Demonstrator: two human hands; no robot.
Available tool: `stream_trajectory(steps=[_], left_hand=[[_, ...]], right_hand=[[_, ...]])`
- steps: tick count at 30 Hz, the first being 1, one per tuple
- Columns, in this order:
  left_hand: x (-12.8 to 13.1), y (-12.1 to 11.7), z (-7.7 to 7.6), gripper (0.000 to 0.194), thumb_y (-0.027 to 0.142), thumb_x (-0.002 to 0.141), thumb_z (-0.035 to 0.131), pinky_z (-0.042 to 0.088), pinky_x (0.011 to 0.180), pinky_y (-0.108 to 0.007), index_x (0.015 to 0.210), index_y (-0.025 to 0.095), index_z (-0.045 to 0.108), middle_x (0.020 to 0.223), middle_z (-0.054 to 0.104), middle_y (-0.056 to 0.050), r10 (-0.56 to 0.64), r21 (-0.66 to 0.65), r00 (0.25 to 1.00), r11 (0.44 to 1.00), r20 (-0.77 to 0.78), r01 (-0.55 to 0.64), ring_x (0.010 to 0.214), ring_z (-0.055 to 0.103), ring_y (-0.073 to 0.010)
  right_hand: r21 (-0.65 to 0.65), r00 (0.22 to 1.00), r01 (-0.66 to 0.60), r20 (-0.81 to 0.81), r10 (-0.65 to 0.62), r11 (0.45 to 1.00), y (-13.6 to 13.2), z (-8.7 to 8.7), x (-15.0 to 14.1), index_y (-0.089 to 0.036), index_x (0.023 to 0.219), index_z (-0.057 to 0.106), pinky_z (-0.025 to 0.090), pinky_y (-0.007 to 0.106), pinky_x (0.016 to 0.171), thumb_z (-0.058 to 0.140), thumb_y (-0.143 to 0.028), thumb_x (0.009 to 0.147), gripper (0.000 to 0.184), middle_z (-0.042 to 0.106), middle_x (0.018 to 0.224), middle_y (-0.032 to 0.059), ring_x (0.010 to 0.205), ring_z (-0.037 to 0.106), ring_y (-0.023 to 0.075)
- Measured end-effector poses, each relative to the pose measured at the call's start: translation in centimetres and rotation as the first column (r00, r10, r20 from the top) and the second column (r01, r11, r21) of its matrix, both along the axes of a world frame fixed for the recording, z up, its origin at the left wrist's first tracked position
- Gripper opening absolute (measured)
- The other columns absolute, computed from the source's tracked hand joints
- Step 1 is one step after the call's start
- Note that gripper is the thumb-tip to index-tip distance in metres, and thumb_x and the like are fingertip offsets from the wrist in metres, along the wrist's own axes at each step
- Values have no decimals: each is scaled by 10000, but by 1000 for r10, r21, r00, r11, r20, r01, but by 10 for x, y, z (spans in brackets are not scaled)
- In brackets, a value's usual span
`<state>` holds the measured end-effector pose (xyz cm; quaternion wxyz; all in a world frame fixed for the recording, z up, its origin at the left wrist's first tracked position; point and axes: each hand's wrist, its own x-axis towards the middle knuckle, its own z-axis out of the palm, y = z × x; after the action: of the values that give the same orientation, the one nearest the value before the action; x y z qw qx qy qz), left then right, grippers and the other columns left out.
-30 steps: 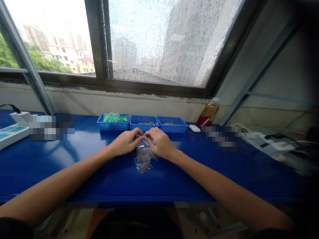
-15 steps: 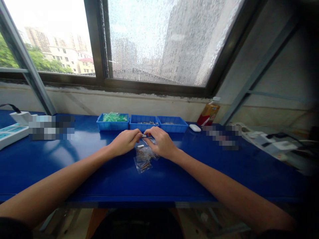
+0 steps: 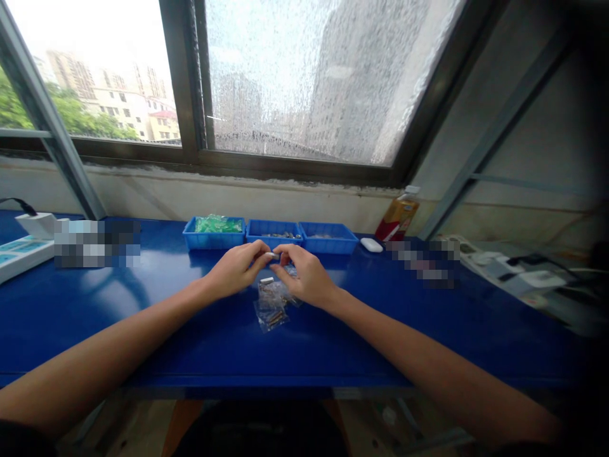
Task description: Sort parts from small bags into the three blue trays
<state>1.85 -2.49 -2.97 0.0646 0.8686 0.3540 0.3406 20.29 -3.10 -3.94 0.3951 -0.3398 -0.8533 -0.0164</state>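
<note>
My left hand [image 3: 238, 266] is closed in a pinch on a small pale cylindrical piece [image 3: 273, 255], too small to name exactly. Across from it, my right hand [image 3: 307, 273] curls its fingers against the other end of this piece, its thumb lower down. Both hands are just above the blue table. Below them lie several small clear plastic bags [image 3: 272, 311] with brownish, metallic-looking thin parts inside. A short white piece [image 3: 267, 280] rests at the top of these bags. The right hand partly covers the bags.
Three blue bins stand behind my hands: a left bin [image 3: 214, 240] with green packets, a middle bin [image 3: 273, 241] with small metallic parts, and a right bin [image 3: 329, 246]. A white case [image 3: 372, 245], a drink bottle [image 3: 398, 216] and a white power strip [image 3: 28, 254] are farther out.
My left fingertips have shifted from a closed bunch onto the small piece, which shows more plainly between both hands. The bags and bins stay where they were.
</note>
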Motion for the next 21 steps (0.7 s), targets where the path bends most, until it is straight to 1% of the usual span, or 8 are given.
stream_trajectory(steps=[2, 5, 8, 10, 13, 16, 19, 21], left_hand=[[-1, 1, 0, 227, 325, 914, 367, 407, 625, -260, 882, 157, 517, 763, 599, -34, -11, -7, 999, 1000, -38, 11, 685, 554, -144], [-3, 3, -2, 244, 359, 894, 404, 415, 665, -277, 971, 162, 524, 804, 617, -44, -7, -35, 991, 999, -137, 2, 747, 571, -167], [-6, 7, -8, 284, 391, 835, 500, 415, 694, -290, 1022, 183, 544, 808, 629, -34, 8, -70, 968, 997, -249, -27, 807, 578, -194], [-7, 9, -12, 250, 382, 817, 521, 414, 693, -285, 983, 204, 576, 814, 631, -25, 10, -92, 955, 995, -297, -39, 812, 581, -195], [-8, 12, -14, 187, 341, 829, 493, 416, 688, -282, 920, 221, 605, 830, 625, -22, 29, -103, 944, 992, -329, -66, 804, 582, -190], [-10, 14, -14, 192, 322, 839, 467, 423, 715, -290, 911, 221, 613, 875, 618, -34, 41, -95, 933, 992, -357, -80, 841, 577, -196], [-11, 15, -14, 206, 317, 842, 459, 426, 759, -300, 919, 208, 616, 933, 605, -52, 44, -81, 924, 993, -380, -80, 886, 569, -202], [-12, 15, -14, 205, 314, 843, 460, 427, 781, -306, 912, 200, 615, 940, 603, -57, 44, -81, 921, 993, -388, -82, 901, 565, -206]], right_hand=[[44, 1000, -5, 17, 5, 999, 0, 2, 0, -169, 932, 545, 430, 292, 673, 505, -260, 835, 140, 558, 721, 29, 693, 542, 159], [113, 1000, 15, 3, -15, 994, 5, 7, 5, -166, 904, 564, 426, 301, 681, 476, -264, 852, 142, 567, 716, 36, 689, 539, 163], [161, 989, 137, -79, -126, 977, 18, 13, 18, -164, 888, 582, 420, 305, 676, 503, -273, 833, 145, 572, 714, 39, 692, 540, 171], [145, 966, 240, -134, -222, 960, 30, 13, 31, -166, 855, 593, 415, 303, 667, 519, -270, 817, 133, 564, 703, 36, 692, 539, 174], [65, 933, 328, -176, -313, 942, 50, 9, 48, -165, 840, 601, 415, 295, 651, 520, -250, 804, 122, 561, 704, 31, 679, 538, 168], [19, 928, 341, -164, -333, 940, 62, 3, 57, -163, 851, 607, 420, 288, 650, 500, -235, 806, 136, 573, 747, 40, 688, 544, 165], [9, 944, 316, -105, -313, 949, 67, 1, 55, -163, 848, 615, 425, 287, 659, 494, -223, 802, 142, 582, 768, 47, 706, 552, 170], [7, 945, 321, -68, -320, 947, 69, 2, 52, -163, 844, 621, 426, 291, 668, 498, -207, 793, 140, 586, 762, 49, 704, 553, 174]])
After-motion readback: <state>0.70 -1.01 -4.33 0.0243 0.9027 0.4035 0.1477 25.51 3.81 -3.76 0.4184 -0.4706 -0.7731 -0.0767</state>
